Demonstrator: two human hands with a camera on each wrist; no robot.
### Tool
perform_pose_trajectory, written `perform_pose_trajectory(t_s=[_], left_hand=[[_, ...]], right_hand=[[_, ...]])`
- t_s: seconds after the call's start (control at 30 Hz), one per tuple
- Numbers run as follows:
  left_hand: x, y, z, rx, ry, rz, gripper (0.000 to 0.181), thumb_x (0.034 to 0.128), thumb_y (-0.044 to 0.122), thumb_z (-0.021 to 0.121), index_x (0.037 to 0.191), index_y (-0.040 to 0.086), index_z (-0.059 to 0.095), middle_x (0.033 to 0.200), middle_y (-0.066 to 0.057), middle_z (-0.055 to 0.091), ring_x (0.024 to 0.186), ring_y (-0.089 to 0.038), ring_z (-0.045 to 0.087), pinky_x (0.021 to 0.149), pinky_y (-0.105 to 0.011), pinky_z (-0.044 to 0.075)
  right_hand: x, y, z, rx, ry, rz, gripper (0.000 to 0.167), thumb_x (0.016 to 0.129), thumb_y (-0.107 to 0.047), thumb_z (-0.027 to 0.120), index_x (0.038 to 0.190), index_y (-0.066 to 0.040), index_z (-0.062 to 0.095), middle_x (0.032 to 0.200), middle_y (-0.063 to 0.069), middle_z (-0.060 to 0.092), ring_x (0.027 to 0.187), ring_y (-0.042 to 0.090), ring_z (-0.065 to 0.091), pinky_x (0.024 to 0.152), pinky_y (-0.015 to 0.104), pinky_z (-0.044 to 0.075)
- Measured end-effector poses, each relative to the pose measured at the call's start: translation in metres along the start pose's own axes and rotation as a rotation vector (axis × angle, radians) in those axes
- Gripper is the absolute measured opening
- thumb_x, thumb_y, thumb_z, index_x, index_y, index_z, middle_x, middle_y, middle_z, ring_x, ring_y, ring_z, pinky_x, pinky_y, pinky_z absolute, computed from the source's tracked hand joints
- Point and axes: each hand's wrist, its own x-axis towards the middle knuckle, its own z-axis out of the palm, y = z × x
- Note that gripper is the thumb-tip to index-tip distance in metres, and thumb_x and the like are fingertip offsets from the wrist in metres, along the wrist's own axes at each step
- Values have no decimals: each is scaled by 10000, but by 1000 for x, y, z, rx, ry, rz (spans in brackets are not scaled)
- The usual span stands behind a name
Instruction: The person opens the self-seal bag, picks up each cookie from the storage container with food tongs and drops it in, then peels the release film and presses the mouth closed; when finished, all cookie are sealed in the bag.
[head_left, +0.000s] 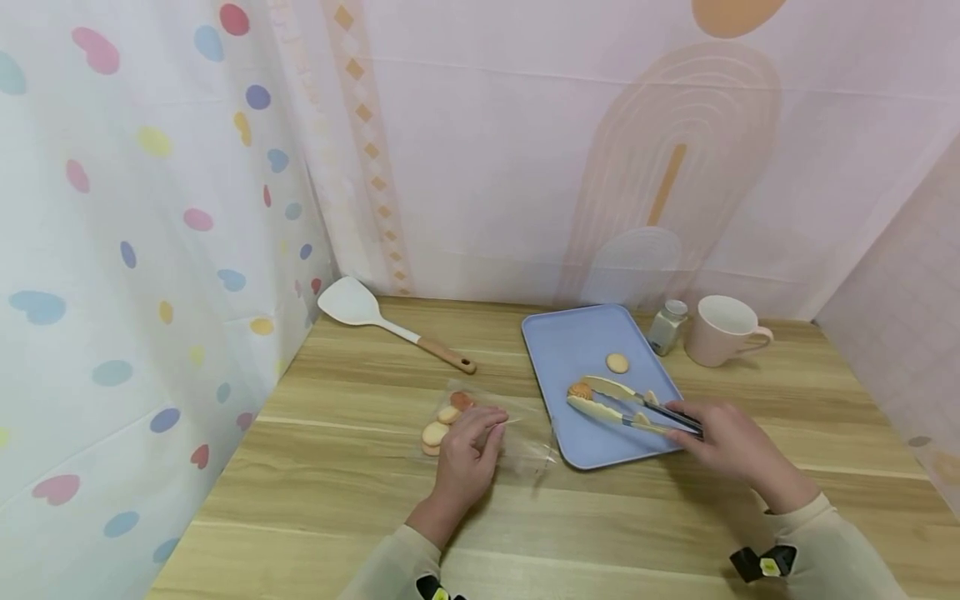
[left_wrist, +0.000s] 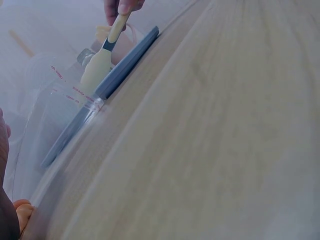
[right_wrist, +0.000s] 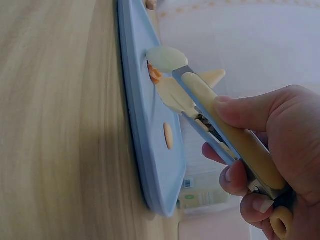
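Note:
In the head view my right hand (head_left: 723,442) grips cream-tipped tongs (head_left: 637,417) over the blue tray (head_left: 555,350). The tongs' tips stand on either side of a ridged brown cookie (head_left: 580,391) at the tray's left part. A round pale cookie (head_left: 617,362) lies behind it. My left hand (head_left: 468,458) pinches the edge of a clear plastic bag (head_left: 525,442), which holds several cookies (head_left: 435,432). The right wrist view shows my thumb and fingers around the tongs' handles (right_wrist: 235,135), with the ridged cookie (right_wrist: 154,73) between the tips.
A white spatula (head_left: 350,302) with a wooden handle lies at the back left of the wooden table (head_left: 337,500). Behind the tray's right side stand a small glass jar (head_left: 667,327) and a pink mug (head_left: 716,337). Curtains hang along the back and left.

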Motion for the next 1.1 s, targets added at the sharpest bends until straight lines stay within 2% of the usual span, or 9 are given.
perform_pose_trajectory(t_s=[0.07, 0.17, 0.3, 0.47, 0.57, 0.7, 0.87, 1.03, 1.1], left_hand=[[-1, 0, -1, 2, 1, -10, 110, 896, 19, 642, 985, 8, 707, 1011, -67, 688, 974, -219, 646, 935, -556, 443], [-1, 1, -1, -1, 0, -21, 106, 896, 17, 643, 980, 4, 707, 1007, -69, 689, 977, -224, 645, 936, -564, 438], [-2, 1, 0, -5, 2, -22, 105, 893, 8, 643, 976, 1, 706, 1000, -74, 689, 974, -228, 646, 936, -564, 438], [-2, 0, 0, -7, 2, -15, 107, 896, 13, 641, 979, 6, 707, 1004, -72, 690, 979, -227, 645, 934, -559, 442], [-1, 1, 0, -7, -3, -18, 107, 900, 24, 640, 981, 10, 708, 1008, -69, 689, 986, -224, 643, 939, -557, 439], [-1, 1, 1, 1, -6, -18, 109, 898, 23, 642, 983, 19, 710, 1008, -70, 689, 981, -226, 643, 934, -569, 437], [-1, 2, 0, 4, -10, -18, 111, 892, 21, 648, 983, 23, 711, 1010, -74, 690, 981, -232, 644, 935, -577, 434], [0, 1, 0, 17, -21, -20, 106, 896, 29, 648, 980, 26, 713, 1007, -70, 691, 982, -229, 645, 936, -566, 440], [0, 1, 0, 22, -26, -24, 105, 898, 36, 648, 979, 30, 715, 1007, -64, 691, 986, -223, 643, 936, -561, 442]], right_hand=[[-2, 0, 1, 10, -7, 13, 391, 842, -184, 746, 1161, 26, 665, 968, 126, 703, 649, 57, 519, 572, 291, 452], [-2, 0, 5, 34, -26, 42, 401, 855, -189, 735, 1186, 22, 652, 783, 48, 666, 553, 30, 393, 517, 247, 381], [-4, 0, 9, 59, -48, 76, 406, 873, -197, 718, 1210, 15, 637, 611, -75, 482, 496, 23, 294, 463, 231, 315], [-7, -1, 13, 63, -34, 75, 404, 885, -219, 706, 1207, 15, 635, 718, -17, 606, 525, 33, 362, 482, 240, 345], [-9, -1, 15, 43, 0, 36, 383, 883, -213, 709, 1180, 20, 647, 887, 57, 690, 606, 49, 486, 546, 277, 433], [-13, -2, 17, 20, 58, -34, 346, 858, -175, 733, 1134, 23, 668, 962, 92, 706, 748, 95, 617, 638, 339, 521], [-19, -5, 14, 34, 106, -82, 325, 831, -137, 755, 1103, 23, 679, 928, 83, 706, 668, 16, 536, 583, 275, 483], [-29, -13, 7, 78, 110, -66, 344, 830, -133, 753, 1128, 18, 671, 894, 64, 692, 539, -45, 357, 501, 216, 376], [-34, -16, 4, 82, 113, -69, 355, 825, -133, 757, 1136, 14, 669, 916, 69, 697, 554, -41, 390, 511, 214, 392]])
